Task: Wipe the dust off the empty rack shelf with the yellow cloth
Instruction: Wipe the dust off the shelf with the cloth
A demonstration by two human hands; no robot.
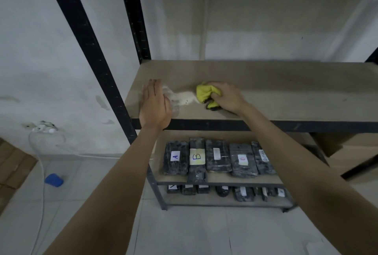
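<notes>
**Inspector:** State the hands and the cloth.

**Assistant:** The right hand (pixel 226 97) grips the bunched cloth (pixel 205 95), fingers curled round it, and presses it on the shelf (pixel 286 91) near the front left. The left hand (pixel 154 104) stands edge-on at the shelf's left end, fingers straight and together, holding nothing.

**Inspector:** Reason for that arrangement?

**Assistant:** A pale patch of dust (pixel 183 97) lies between the two. In my judgement the left hand serves as a stop so the dust gathers rather than spills off the end.

**Inspector:** Orientation of the cloth?

**Assistant:** It is wadded, so the axis is weak; its longer run goes from far left to near right, with the yellow bulk facing the dust, just beside it. A dark corner trails at the near side.

**Inspector:** Remaining work?

**Assistant:** The dust patch is not yet cleared.
</notes>
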